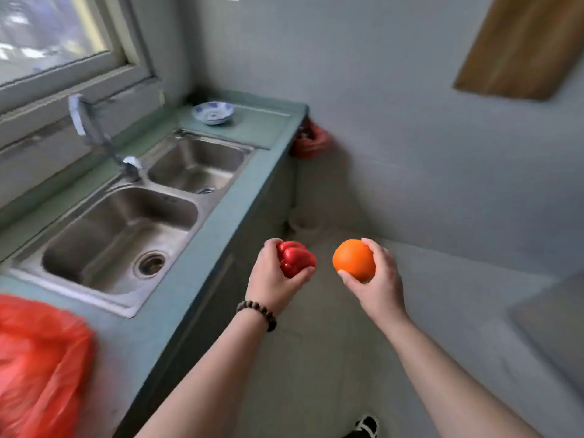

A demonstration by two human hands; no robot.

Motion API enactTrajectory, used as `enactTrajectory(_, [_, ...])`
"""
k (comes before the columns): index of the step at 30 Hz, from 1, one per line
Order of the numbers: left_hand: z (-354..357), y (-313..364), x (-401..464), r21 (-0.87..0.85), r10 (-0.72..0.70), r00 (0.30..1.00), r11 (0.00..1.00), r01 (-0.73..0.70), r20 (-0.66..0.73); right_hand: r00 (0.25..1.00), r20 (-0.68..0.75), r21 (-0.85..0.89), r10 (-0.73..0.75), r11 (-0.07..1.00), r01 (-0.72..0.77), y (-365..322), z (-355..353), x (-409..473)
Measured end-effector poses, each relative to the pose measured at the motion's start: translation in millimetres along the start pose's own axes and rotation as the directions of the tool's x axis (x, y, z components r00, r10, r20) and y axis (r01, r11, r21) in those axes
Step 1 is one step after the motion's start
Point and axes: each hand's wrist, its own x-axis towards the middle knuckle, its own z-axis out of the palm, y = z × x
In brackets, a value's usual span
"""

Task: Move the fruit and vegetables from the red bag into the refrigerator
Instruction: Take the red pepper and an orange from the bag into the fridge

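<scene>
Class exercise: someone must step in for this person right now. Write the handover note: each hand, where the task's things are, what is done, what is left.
Left hand: grips a glossy red bell pepper, held over the floor.
Right hand: grips a round orange fruit, also in the air.
The crinkled red plastic bag sits on the green countertop beside the steel double sink.
Done: both items are out of the bag.
Left: put both in the refrigerator, which is not in view; the bag's contents cannot be seen, so check it.
</scene>
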Motion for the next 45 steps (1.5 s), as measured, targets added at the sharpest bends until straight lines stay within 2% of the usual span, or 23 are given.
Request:
enactTrajectory(6, [109,70,7,-0.039,0.135,0.969,0.991,-0.130,0.208,0.972,-0.203,-0.056,0.123,0.989,-0.137,71,-100,-2])
enactTrajectory(12, [223,149,5,-0.079,0.229,0.912,0.973,-0.215,0.341,0.911,-0.362,-0.063,0.197,0.970,-0.235,149,-202,3])
enactTrajectory(20, [382,266,3,-0.102,0.368,0.785,0.924,-0.368,0.498,0.800,-0.531,0.004,0.278,0.945,-0.326,249,-346,15])
enactTrajectory(25, [460,321,-5,-0.149,0.422,0.698,0.896,-0.418,0.578,0.720,-0.617,0.018,0.319,0.920,-0.392,296,-410,11])
enactTrajectory(35, [598,412,1,-0.250,0.496,0.557,0.852,-0.459,0.667,0.575,-0.735,0.043,0.360,0.870,-0.490,382,-514,31])
enactTrajectory(45, [763,533,85,-0.405,0.601,0.433,0.788,-0.464,0.672,0.444,-0.848,0.033,0.291,0.863,-0.504,475,-636,151])
